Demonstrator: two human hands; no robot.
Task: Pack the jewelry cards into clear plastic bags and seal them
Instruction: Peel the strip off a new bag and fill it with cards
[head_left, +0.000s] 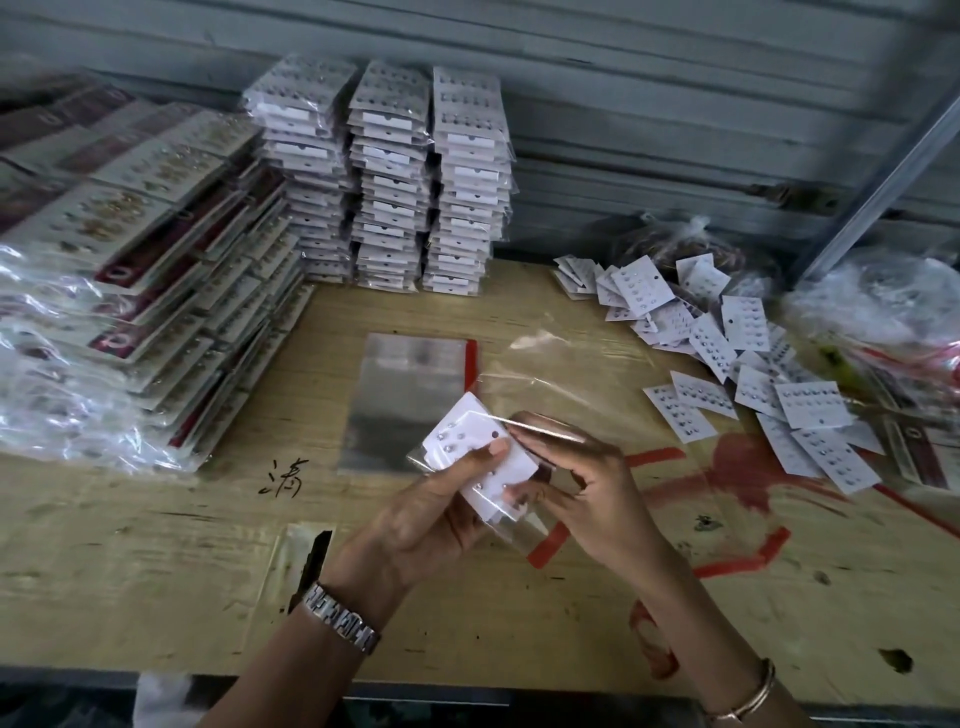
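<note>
Jewelry cards, small stack, pinched in left hand grip above the counter, partly inside clear bag pinched by right hand; risk: fanned cards could snag the bag mouth and spill.

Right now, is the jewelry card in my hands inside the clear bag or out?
Partly in: the clear bag covers the jewelry card's lower end, while its upper corner looks bare.

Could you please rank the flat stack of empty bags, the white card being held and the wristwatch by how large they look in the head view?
1. stack of empty bags
2. white card, partly in a clear bag; nearer the camera, which flatters it
3. wristwatch, nearest of all yet smallest
</note>
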